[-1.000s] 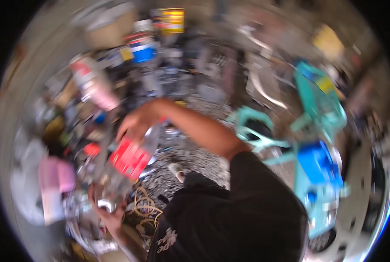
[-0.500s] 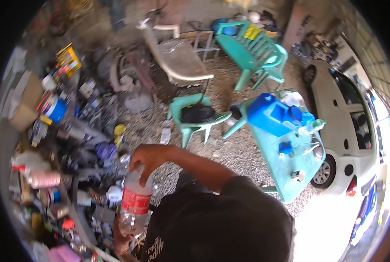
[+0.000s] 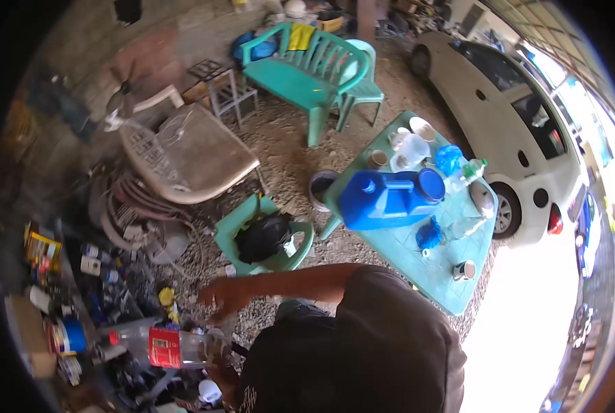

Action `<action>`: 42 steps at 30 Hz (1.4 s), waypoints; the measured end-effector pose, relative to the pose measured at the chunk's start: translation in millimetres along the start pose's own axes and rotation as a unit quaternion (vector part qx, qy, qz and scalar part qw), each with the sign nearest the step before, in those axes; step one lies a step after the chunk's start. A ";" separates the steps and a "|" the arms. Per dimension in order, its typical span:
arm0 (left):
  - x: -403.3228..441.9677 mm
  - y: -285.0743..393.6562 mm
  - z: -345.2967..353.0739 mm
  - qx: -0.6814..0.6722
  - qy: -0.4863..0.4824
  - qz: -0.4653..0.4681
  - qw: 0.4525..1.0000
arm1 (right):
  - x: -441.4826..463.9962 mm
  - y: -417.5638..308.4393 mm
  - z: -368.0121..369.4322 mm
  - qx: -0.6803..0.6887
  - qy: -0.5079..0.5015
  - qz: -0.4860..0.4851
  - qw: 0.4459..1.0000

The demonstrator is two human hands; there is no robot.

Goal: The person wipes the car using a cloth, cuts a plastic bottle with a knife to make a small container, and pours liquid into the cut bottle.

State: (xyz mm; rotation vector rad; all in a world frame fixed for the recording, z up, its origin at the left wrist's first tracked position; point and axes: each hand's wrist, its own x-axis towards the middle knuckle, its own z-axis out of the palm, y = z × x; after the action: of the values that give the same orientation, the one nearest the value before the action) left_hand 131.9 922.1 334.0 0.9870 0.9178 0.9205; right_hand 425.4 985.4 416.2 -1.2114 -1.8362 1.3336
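Note:
A clear plastic bottle (image 3: 199, 350) with a red label and red cap lies sideways in the air, its cap end pointing left. My left hand (image 3: 223, 368) is closed around its base, partly hidden against my dark shirt. Above the bottle, my right hand (image 3: 226, 296) is apart from it, empty, with fingers spread and slightly blurred. Behind the bottle's cap end is the cluttered heap, where a blue-and-white container (image 3: 72, 335) and a yellow package (image 3: 42, 246) stand out.
A green table (image 3: 390, 249) carries a blue jug (image 3: 383, 199), cups and bottles. A green chair (image 3: 232, 237) holds a black bundle (image 3: 265, 237). Beyond are a worn beige lounger (image 3: 204, 155), a green bench (image 3: 287, 76), and a white car (image 3: 486, 103) at the right.
My right hand has let go of the bottle's upper end and moved off it. The bottle has tipped from roughly upright to sideways in my left hand. The view has shifted too.

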 end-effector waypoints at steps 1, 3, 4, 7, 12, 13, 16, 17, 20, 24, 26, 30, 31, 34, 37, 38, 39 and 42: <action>8.4 1.1 6.2 0.002 -0.014 -0.005 1.000 | -5.5 7.1 8.9 0.028 -0.016 -0.018 0.999; 23.5 2.9 14.2 0.085 -0.111 0.002 0.990 | -10.9 12.1 26.8 0.031 -0.014 -0.114 0.993; 30.3 3.8 17.0 0.129 -0.162 0.005 0.978 | -17.0 9.2 29.5 0.038 0.004 -0.108 0.993; 46.1 6.7 20.8 0.245 -0.286 0.029 0.926 | -34.8 -3.0 39.3 0.164 0.061 -0.074 0.982; 53.8 10.8 26.3 0.404 -0.323 0.091 0.851 | -75.9 -24.8 13.7 0.156 0.021 -0.052 0.986; 50.3 12.6 30.0 0.452 -0.285 0.089 0.841 | -77.4 -26.2 18.6 0.201 0.000 -0.087 0.976; 13.6 46.9 85.0 0.196 -0.183 0.026 0.963 | -89.4 -34.1 41.1 0.184 0.016 -0.014 0.983; -4.4 70.6 98.1 0.156 -0.139 0.063 0.976 | -93.6 -21.7 51.6 0.145 0.009 0.029 0.989; -52.4 74.6 78.8 0.244 -0.073 0.130 0.958 | -94.1 -3.5 95.8 0.303 0.035 -0.012 0.952; -129.6 58.0 36.5 0.290 0.014 0.091 0.953 | -93.7 -17.6 150.4 0.286 -0.032 0.028 0.957; -170.4 48.7 23.5 0.154 0.081 0.163 0.971 | -82.4 -19.3 171.1 0.149 -0.110 0.078 0.980; -229.2 24.3 -2.0 0.046 0.139 0.206 0.968 | -79.8 -60.7 232.9 -0.085 -0.146 -0.104 0.980; -246.1 27.3 -6.1 -0.129 0.107 0.182 0.969 | -81.4 -70.8 249.4 -0.082 -0.141 -0.166 0.972; -281.7 9.8 -23.5 -0.275 0.178 0.207 0.922 | -100.3 -75.8 273.5 0.034 -0.250 -0.051 0.966; -292.8 -14.5 -26.3 -0.370 0.201 0.161 0.892 | -108.0 -60.8 267.1 0.015 -0.286 -0.077 0.955; -294.5 -15.5 -25.2 -0.445 0.188 0.121 0.867 | -96.5 -80.4 290.8 0.008 -0.299 -0.085 0.950; -293.3 -15.2 -20.0 -0.494 0.185 0.095 0.844 | -94.9 -92.5 309.5 0.000 -0.309 -0.093 0.946; -291.1 -25.8 -29.6 -0.496 0.143 0.025 0.856 | -97.4 -92.9 316.6 -0.025 -0.337 -0.117 0.934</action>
State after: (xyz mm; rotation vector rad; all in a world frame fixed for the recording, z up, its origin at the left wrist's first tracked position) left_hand 14.8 654.0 359.5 -0.0244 0.5136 1.3951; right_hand 171.9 753.5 399.5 -0.5412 -2.3957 1.6974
